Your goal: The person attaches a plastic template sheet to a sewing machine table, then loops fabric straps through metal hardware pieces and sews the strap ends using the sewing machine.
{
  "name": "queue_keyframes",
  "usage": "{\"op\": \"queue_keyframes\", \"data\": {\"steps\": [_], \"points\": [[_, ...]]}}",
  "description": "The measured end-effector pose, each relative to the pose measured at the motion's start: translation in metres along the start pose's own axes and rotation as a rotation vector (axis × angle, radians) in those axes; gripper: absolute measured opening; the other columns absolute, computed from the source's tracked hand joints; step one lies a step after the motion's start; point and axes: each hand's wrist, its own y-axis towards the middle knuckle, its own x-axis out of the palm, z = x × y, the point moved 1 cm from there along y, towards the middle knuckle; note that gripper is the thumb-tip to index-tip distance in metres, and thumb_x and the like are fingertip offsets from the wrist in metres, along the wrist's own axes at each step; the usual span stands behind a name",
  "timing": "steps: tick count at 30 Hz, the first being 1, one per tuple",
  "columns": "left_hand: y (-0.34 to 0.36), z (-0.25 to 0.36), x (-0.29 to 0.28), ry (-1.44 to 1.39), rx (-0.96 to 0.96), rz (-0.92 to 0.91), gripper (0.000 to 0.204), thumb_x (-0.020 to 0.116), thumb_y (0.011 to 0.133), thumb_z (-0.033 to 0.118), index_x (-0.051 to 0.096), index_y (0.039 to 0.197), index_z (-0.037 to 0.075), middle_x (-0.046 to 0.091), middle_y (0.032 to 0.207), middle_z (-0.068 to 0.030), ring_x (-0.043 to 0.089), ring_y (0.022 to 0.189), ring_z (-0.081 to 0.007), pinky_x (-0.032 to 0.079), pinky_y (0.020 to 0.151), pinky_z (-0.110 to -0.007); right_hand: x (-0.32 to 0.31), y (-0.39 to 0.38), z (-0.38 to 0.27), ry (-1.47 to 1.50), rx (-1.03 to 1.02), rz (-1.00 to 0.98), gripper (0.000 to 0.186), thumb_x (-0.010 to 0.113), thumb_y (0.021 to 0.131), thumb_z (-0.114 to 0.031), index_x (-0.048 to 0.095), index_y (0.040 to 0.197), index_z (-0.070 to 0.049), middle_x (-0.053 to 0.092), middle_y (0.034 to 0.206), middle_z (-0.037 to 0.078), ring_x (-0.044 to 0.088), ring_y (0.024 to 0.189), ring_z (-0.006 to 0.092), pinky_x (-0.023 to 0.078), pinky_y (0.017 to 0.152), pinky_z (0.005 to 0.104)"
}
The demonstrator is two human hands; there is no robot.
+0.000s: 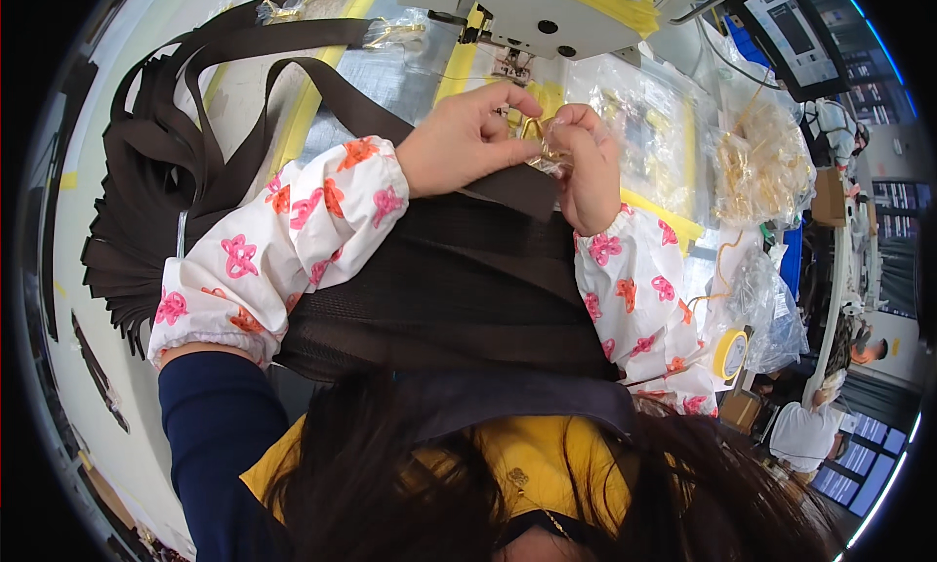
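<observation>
My left hand (467, 142) and my right hand (591, 171), in floral sleeve covers, meet below the sewing machine head (547, 15). Between their fingers is a gold metal piece (533, 130) with clear plastic around it, at the end of a dark brown strap (517, 191). Both hands have bent fingers closed on that piece, partly hiding it. Beneath them lies a broad pile of dark brown straps (420, 279), which fans out to the left; some strap ends at the top left carry gold hardware in plastic (395, 33).
Bags of gold hardware (752, 171), crumpled plastic (771, 308), a yellow tape roll (730, 354) and a cardboard box (829, 196) sit at the right. A screen (781, 30) stands at the top right. A co-worker in white (802, 433) and another person (864, 347) are in the background at right.
</observation>
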Motion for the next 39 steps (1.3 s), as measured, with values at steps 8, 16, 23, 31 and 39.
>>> {"op": "queue_keyframes", "data": {"steps": [8,16,23,31,39], "points": [[-0.001,-0.011,-0.005,-0.005,0.109,0.101,0.021,0.052,0.085,0.008,0.048,0.105,0.003,0.048,0.057,0.0046,0.039,0.054,0.0000,0.033,0.054,-0.016,0.010,-0.008,-0.008,-0.218,0.259,-0.155,0.022,0.065,0.077,-0.011,0.046,0.086,-0.006,0.050,0.070,0.000,0.044,0.053,0.0055,0.035,0.042,0.0190],[0.006,-0.001,-0.024,0.343,0.183,0.262,0.030,0.064,0.075,0.028,0.059,0.062,0.002,0.051,0.048,-0.0046,0.045,0.043,-0.0132,0.037,0.043,-0.026,-0.013,0.004,0.008,-0.471,-0.063,0.025,0.023,0.061,0.081,-0.022,0.048,0.075,-0.003,0.053,0.063,0.002,0.044,0.055,0.0082,0.037,0.048,0.0226],[-0.003,-0.006,-0.008,0.840,0.357,0.265,0.021,0.056,0.072,0.029,0.060,0.064,0.010,0.058,0.058,-0.0075,0.058,0.054,-0.0275,0.045,0.048,-0.038,0.002,0.004,0.010,-0.842,-0.230,0.125,0.028,0.063,0.079,-0.025,0.048,0.075,-0.001,0.048,0.060,0.008,0.045,0.058,0.0167,0.039,0.055,0.0302],[0.013,-0.017,0.003,0.778,0.179,0.130,0.031,0.044,0.077,0.029,0.060,0.068,0.004,0.057,0.060,-0.0165,0.055,0.058,-0.0358,0.044,0.054,-0.044,0.006,-0.010,0.008,-0.615,-0.286,-0.041,0.016,0.053,0.085,-0.010,0.039,0.083,-0.003,0.048,0.071,0.005,0.050,0.052,0.0105,0.041,0.040,0.0225],[0.011,-0.012,-0.012,0.388,0.413,0.096,0.025,0.052,0.076,0.028,0.058,0.082,0.005,0.061,0.075,-0.0115,0.059,0.070,-0.0297,0.046,0.061,-0.038,-0.013,0.003,0.015,-0.194,-0.298,0.014,0.015,0.055,0.085,-0.009,0.041,0.085,-0.004,0.050,0.084,0.006,0.054,0.076,0.0149,0.049,0.063,0.0280]]}}
